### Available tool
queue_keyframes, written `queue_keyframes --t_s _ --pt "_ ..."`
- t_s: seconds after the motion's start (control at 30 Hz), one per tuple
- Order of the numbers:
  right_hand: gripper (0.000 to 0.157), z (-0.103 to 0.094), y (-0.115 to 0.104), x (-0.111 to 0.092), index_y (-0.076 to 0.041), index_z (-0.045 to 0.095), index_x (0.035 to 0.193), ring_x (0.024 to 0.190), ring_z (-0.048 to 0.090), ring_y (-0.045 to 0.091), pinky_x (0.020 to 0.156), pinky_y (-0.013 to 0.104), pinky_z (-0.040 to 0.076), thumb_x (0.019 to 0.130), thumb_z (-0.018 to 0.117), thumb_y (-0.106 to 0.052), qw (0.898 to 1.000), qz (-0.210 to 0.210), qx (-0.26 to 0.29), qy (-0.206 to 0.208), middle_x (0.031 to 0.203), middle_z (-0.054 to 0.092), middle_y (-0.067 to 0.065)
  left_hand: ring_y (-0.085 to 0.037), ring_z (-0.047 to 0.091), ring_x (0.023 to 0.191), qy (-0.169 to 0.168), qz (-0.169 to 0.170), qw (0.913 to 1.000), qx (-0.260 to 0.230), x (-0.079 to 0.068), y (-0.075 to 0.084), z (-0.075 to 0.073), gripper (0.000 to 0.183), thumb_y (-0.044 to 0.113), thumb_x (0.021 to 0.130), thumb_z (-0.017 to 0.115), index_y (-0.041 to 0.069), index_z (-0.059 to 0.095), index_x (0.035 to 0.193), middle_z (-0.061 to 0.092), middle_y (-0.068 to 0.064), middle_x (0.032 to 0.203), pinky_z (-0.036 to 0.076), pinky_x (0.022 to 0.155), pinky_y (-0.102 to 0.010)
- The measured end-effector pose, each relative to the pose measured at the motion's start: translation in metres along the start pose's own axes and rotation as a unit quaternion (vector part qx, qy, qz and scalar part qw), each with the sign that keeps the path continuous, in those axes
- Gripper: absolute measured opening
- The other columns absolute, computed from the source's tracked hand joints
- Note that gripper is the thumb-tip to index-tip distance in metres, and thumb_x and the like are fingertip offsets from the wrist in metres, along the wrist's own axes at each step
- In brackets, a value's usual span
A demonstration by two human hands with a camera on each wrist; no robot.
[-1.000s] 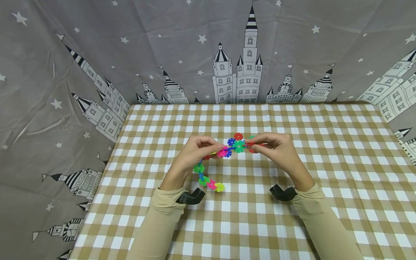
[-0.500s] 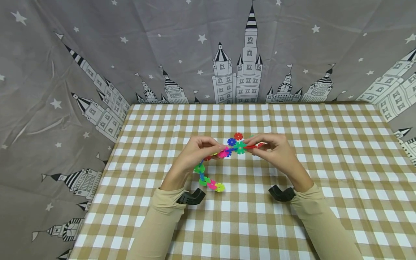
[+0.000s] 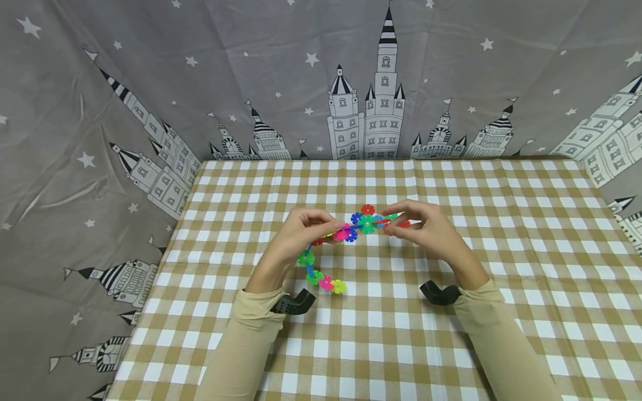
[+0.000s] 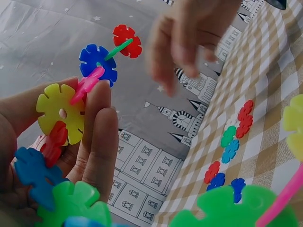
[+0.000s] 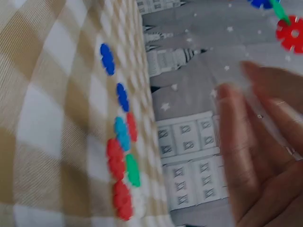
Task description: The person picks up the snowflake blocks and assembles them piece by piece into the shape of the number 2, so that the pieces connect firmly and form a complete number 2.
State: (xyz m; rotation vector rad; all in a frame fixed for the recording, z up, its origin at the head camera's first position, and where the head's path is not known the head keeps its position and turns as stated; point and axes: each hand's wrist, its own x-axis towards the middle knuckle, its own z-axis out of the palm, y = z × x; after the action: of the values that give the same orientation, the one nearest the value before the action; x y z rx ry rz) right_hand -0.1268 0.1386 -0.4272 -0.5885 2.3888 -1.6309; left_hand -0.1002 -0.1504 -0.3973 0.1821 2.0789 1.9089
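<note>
A chain of flower-shaped plastic discs (image 3: 306, 258), slotted together in several colours, hangs in a curve from my left hand (image 3: 306, 236). My left thumb and fingers pinch it around a yellow disc (image 4: 60, 113) and a pink disc (image 4: 87, 85). Beyond them the chain runs through a blue disc (image 4: 98, 64) and a green disc (image 4: 118, 49) to a red end disc (image 4: 127, 41). My right hand (image 3: 426, 225) is just right of that end, thumb and fingers spread. Its fingers look apart from the chain and hold nothing; they are blurred in the left wrist view.
Several loose flower discs lie on the checked tablecloth (image 3: 381, 345) behind the chain, among them a red disc (image 3: 368, 209), a light blue disc (image 5: 122, 133) and a green disc (image 5: 133, 170). A grey castle-print curtain (image 3: 281, 67) stands behind the table.
My right thumb and fingers, earlier pinching the red end disc, have let go and spread, and the hand has drawn slightly right. My left hand keeps its pinch, almost still.
</note>
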Motion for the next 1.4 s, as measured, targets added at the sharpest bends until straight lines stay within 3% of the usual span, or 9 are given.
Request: queue_keyframes --t_s 0.13,0.33,0.6,0.87,1.07,1.3,1.4 --pt "0.038 -0.003 0.016 0.005 -0.007 0.07 0.126 0.092 0.071 0.015 0.073 0.023 0.057 0.091 0.081 -0.017 0.997 0.061 -0.034 -0.019 0.127 0.071 0.012 -0.012 0.069 0.072 0.004 -0.003 1.0 0.0 0.0 -0.001 -0.001 0.012 0.011 0.096 0.072 -0.001 0.076 0.092 0.073 0.003 0.078 0.062 0.074 -0.029" --pt "0.039 -0.012 0.034 0.009 0.001 0.068 0.125 0.086 0.069 0.018 0.067 0.022 0.057 0.089 0.079 -0.008 0.99 0.112 -0.079 -0.013 0.122 0.071 0.022 -0.012 0.069 0.072 0.001 0.0 1.0 0.005 0.0 -0.001 -0.001 0.014 0.011 0.096 0.072 -0.002 0.076 0.093 0.073 0.003 0.079 0.063 0.076 -0.033" --pt "0.039 -0.019 0.051 0.01 0.003 0.069 0.121 0.088 0.064 0.022 0.07 0.02 0.051 0.087 0.081 -0.012 0.979 0.142 -0.148 0.0 0.106 0.072 0.02 -0.013 0.069 0.073 -0.007 -0.01 0.9999 0.0 0.0 -0.004 -0.001 0.013 0.011 0.097 0.072 0.0 0.076 0.092 0.073 0.003 0.079 0.064 0.078 -0.036" --pt "0.033 -0.014 0.052 0.016 -0.002 0.072 0.11 0.079 0.055 0.018 0.071 0.029 0.045 0.085 0.083 -0.019 0.971 0.146 -0.188 0.011 0.096 0.067 0.012 -0.012 0.067 0.072 -0.001 -0.007 1.0 0.001 -0.001 -0.006 -0.001 0.012 0.011 0.097 0.072 0.003 0.077 0.09 0.072 0.004 0.077 0.062 0.074 -0.031" --pt "0.032 -0.013 0.051 0.016 -0.003 0.068 0.104 0.073 0.055 0.017 0.066 0.028 0.046 0.084 0.085 -0.02 0.969 0.157 -0.188 0.005 0.095 0.068 0.011 -0.013 0.069 0.073 -0.006 -0.008 0.9999 0.002 0.0 -0.005 0.0 0.013 0.012 0.097 0.072 0.002 0.076 0.091 0.073 0.003 0.078 0.064 0.078 -0.037" --pt "0.023 -0.017 0.049 0.015 -0.002 0.066 0.104 0.077 0.056 0.019 0.063 0.025 0.049 0.089 0.08 -0.011 0.978 0.147 -0.149 -0.012 0.094 0.064 0.013 -0.014 0.07 0.073 -0.009 -0.008 0.9999 0.008 0.001 -0.003 -0.001 0.015 0.013 0.097 0.072 -0.001 0.076 0.093 0.074 0.002 0.079 0.064 0.082 -0.046" --pt "0.02 -0.019 0.046 0.014 0.0 0.067 0.107 0.078 0.061 0.018 0.063 0.025 0.055 0.092 0.076 -0.009 0.983 0.143 -0.112 -0.016 0.097 0.066 0.016 -0.013 0.07 0.073 -0.009 -0.006 0.9999 0.008 0.001 -0.003 -0.001 0.015 0.013 0.097 0.072 -0.001 0.076 0.093 0.073 0.003 0.078 0.064 0.081 -0.044"
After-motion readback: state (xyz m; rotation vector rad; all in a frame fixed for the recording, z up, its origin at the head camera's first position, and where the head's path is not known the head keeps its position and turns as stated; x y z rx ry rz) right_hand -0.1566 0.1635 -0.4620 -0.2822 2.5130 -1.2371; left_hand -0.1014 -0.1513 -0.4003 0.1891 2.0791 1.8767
